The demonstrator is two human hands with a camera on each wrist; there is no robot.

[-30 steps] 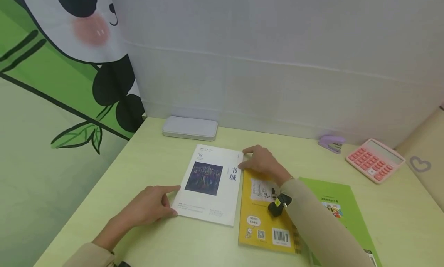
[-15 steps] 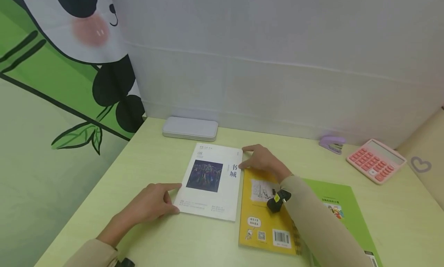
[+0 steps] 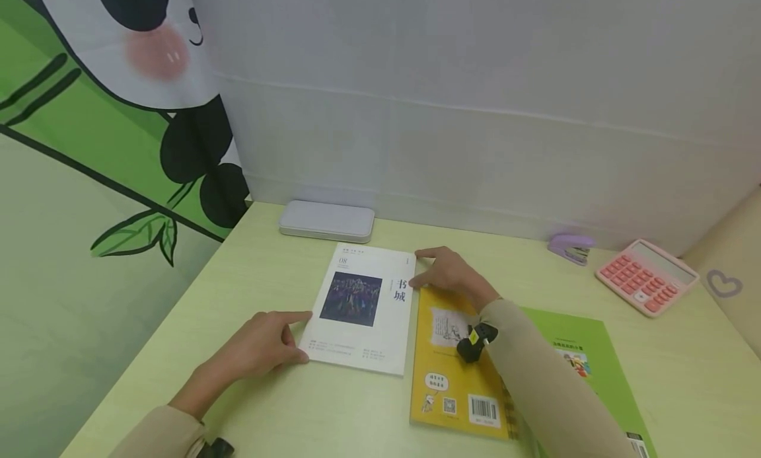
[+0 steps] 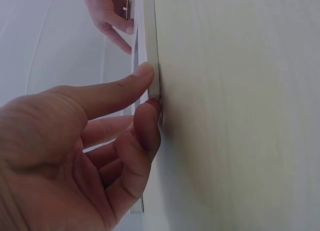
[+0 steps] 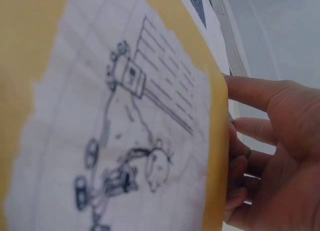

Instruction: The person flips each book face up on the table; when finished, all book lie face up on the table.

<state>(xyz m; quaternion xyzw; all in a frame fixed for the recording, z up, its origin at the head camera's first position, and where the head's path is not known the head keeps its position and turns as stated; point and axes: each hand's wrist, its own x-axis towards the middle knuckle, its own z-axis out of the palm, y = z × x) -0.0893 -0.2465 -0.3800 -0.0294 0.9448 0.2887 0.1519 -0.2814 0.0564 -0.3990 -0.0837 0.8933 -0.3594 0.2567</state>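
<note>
A white book [image 3: 359, 342] with a dark picture on its cover lies flat on the table. My left hand [image 3: 261, 342] touches its left side, index finger at the edge and thumb by the near left corner. In the left wrist view that thumb rests against the book's edge [image 4: 152, 46], with other fingers curled below it. At the far right corner my right hand [image 3: 446, 273] touches the book's side with index finger and thumb. Under the right forearm lies a yellow spiral-bound book [image 3: 440, 402], whose cover fills much of the right wrist view.
A green book [image 3: 585, 339] lies right of the yellow one, partly under the right sleeve. A white flat case [image 3: 327, 221] stands behind the white book. At the back right are a purple stapler [image 3: 571, 248] and a pink calculator [image 3: 647, 277]. A white curtain [image 3: 475, 147] borders the table's back.
The white book has slid slightly away from me and turned a little, with my left hand following at its edge. My right hand has barely moved.
</note>
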